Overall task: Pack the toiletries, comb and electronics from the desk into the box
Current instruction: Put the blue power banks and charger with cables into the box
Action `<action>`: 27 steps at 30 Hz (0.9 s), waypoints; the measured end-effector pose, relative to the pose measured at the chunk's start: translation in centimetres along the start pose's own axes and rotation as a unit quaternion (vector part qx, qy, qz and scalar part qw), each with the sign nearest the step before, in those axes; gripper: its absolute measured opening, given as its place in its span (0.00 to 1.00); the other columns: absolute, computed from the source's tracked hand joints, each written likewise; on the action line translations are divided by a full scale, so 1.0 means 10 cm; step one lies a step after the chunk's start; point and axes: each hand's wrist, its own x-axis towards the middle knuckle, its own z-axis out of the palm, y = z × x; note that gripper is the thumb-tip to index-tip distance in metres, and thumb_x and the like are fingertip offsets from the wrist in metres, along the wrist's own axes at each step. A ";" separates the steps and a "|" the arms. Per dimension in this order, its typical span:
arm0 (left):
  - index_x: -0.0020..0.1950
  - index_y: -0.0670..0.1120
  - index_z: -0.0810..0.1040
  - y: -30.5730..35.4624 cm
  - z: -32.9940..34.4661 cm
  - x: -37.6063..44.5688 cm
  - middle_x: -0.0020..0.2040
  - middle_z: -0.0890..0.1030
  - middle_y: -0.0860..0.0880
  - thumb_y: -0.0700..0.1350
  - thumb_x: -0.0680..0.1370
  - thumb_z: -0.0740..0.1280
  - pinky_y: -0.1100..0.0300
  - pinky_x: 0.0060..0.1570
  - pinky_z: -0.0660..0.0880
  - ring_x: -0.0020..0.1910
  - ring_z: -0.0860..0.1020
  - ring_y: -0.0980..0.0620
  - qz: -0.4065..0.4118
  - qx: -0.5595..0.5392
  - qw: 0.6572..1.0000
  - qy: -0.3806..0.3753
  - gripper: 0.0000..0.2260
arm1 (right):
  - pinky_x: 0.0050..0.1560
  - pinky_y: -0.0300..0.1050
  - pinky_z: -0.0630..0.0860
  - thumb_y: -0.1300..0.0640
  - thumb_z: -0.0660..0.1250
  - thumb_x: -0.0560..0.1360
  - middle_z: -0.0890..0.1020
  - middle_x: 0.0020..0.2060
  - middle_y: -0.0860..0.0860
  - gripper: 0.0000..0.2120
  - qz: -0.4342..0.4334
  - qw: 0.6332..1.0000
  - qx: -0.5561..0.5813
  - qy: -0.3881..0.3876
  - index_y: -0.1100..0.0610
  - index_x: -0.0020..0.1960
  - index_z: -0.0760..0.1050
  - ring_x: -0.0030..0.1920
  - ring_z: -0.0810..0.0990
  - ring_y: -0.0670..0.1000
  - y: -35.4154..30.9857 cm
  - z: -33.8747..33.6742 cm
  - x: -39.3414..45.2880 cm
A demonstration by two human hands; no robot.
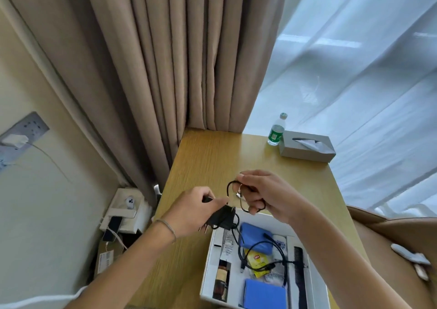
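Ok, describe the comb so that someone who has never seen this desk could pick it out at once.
Find the white box at the near edge of the wooden desk, below the two hands. Look along its right-hand wall: the comb lies flat there, lengthwise. It is the only straight, black, toothed strip, unlike the looping black cables and the blue pouches beside it.

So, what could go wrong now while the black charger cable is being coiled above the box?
1. Loose cable trails from the charger in the left hand into the white box; pulling may drag the yellow packet out.
2. Loops in the right hand may spring open.
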 end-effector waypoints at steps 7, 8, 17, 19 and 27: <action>0.43 0.40 0.77 0.01 0.02 0.19 0.32 0.82 0.42 0.61 0.77 0.65 0.58 0.23 0.75 0.24 0.80 0.47 -0.010 -0.191 0.961 0.198 0.23 | 0.30 0.43 0.77 0.55 0.58 0.85 0.72 0.28 0.52 0.14 0.011 0.993 -0.030 -0.112 0.59 0.45 0.78 0.26 0.69 0.50 0.26 0.28 -0.40; 0.44 0.40 0.77 0.02 0.01 0.21 0.32 0.82 0.42 0.61 0.78 0.65 0.59 0.23 0.74 0.25 0.80 0.47 -0.014 -0.216 0.955 0.202 0.23 | 0.30 0.44 0.77 0.55 0.58 0.84 0.72 0.27 0.52 0.14 0.014 0.992 -0.032 -0.120 0.59 0.45 0.77 0.25 0.69 0.50 0.33 0.30 -0.41; 0.51 0.38 0.75 0.15 -0.02 0.12 0.32 0.75 0.45 0.58 0.77 0.69 0.65 0.18 0.67 0.22 0.71 0.53 -0.068 -0.476 0.876 -0.047 0.22 | 0.31 0.41 0.78 0.46 0.63 0.82 0.73 0.27 0.50 0.18 0.114 0.975 -0.135 -0.134 0.55 0.37 0.74 0.25 0.72 0.49 0.74 0.19 -0.33; 0.48 0.40 0.75 0.16 -0.07 0.08 0.32 0.75 0.44 0.58 0.77 0.69 0.65 0.18 0.66 0.22 0.71 0.53 -0.039 -0.399 0.905 -0.140 0.21 | 0.28 0.40 0.76 0.50 0.65 0.82 0.70 0.26 0.49 0.16 0.116 0.980 -0.133 -0.086 0.55 0.38 0.73 0.24 0.70 0.48 0.77 0.09 -0.31; 0.45 0.51 0.73 0.21 0.16 -0.07 0.33 0.77 0.50 0.59 0.79 0.64 0.61 0.23 0.67 0.24 0.71 0.55 0.016 0.008 0.992 -0.127 0.13 | 0.28 0.44 0.77 0.55 0.62 0.83 0.71 0.26 0.51 0.13 0.038 0.998 -0.049 0.018 0.60 0.42 0.73 0.24 0.69 0.50 0.29 -0.12 -0.31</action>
